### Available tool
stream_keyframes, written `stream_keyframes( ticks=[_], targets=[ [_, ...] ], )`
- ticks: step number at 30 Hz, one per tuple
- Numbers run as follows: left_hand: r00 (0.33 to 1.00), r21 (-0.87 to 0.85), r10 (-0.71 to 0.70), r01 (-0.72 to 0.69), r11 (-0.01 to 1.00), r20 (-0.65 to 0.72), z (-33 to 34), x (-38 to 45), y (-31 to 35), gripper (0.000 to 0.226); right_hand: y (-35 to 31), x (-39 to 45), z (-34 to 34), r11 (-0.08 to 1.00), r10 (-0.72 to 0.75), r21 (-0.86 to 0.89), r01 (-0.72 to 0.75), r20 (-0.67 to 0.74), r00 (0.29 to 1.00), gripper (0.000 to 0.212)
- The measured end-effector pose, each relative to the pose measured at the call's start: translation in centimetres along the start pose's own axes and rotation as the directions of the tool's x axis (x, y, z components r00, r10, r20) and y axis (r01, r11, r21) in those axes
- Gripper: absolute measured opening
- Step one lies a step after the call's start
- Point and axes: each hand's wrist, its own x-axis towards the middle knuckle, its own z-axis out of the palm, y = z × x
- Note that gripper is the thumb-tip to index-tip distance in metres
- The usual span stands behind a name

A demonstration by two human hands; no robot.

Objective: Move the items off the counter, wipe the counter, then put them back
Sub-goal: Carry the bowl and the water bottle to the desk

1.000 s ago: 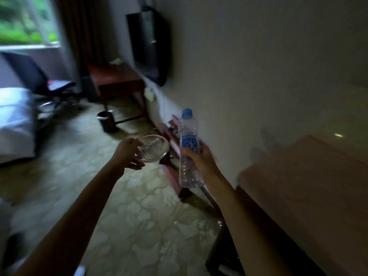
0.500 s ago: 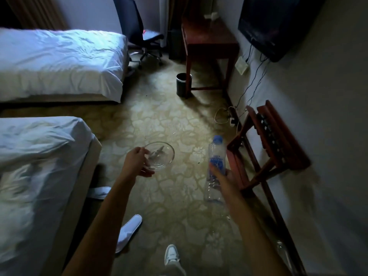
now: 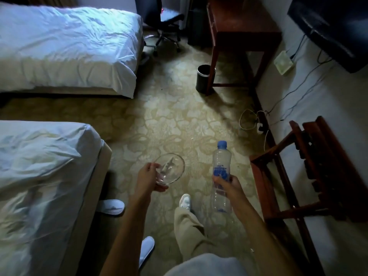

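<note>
My left hand (image 3: pixel 146 179) holds a round clear glass dish (image 3: pixel 171 170) by its near rim; something small lies inside it. My right hand (image 3: pixel 229 185) grips a clear plastic water bottle (image 3: pixel 221 162) with a blue cap and blue label, held upright around its middle. Both items hang over the patterned carpet, in the lower middle of the head view. The counter is out of sight.
Two white beds, one near left (image 3: pixel 39 176) and one far left (image 3: pixel 65 46). A folding wooden luggage rack (image 3: pixel 310 166) stands at the right wall. Farther off are a wooden desk (image 3: pixel 243 34), a black bin (image 3: pixel 203 78), an office chair (image 3: pixel 165 22), floor cables (image 3: pixel 251 120) and white slippers (image 3: pixel 111 207).
My view has swung away from the counter and wall toward the room and floor. Both hands still carry the dish and the bottle, and I have stepped forward past the slippers.
</note>
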Motion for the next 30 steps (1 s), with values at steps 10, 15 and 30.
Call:
stream_keyframes(
  ticks=[10, 15, 30],
  targets=[
    [0.986, 0.022, 0.085, -0.083, 0.996, -0.142, -0.7, 21.8, 18.0, 0.025, -19.4, 24.1, 12.6, 0.992, -0.102, -0.057, 0.114, 0.178, 0.979, 0.077],
    [0.978, -0.005, 0.091, -0.093, 0.996, -0.187, -0.3, 32.5, 24.3, 0.026, -25.4, 32.9, 17.7, 0.996, -0.079, -0.016, 0.084, 0.199, 0.977, 0.075],
    [0.980, 0.113, 0.132, -0.149, 0.982, 0.148, 12.1, 71.8, 51.4, 0.029, -51.4, 63.8, 22.8, 0.978, -0.160, 0.109, 0.177, -0.152, 0.975, 0.075]
  ],
)
